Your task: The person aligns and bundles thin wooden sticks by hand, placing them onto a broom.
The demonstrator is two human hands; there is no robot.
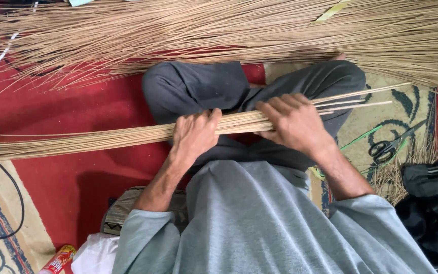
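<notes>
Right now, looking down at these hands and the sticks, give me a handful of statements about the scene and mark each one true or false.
1. Both hands grip one bundle of thin tan sticks across the lap. True: the left hand and right hand both close around it.
2. The scissors lie in the right hand. False: they lie on the carpet, apart from it.
3. A large loose pile of sticks lies beyond the knees. True.
4. The bundle stands upright. False: it lies roughly level, running left to right.
5. A black cable runs over the carpet at the left. True.
</notes>
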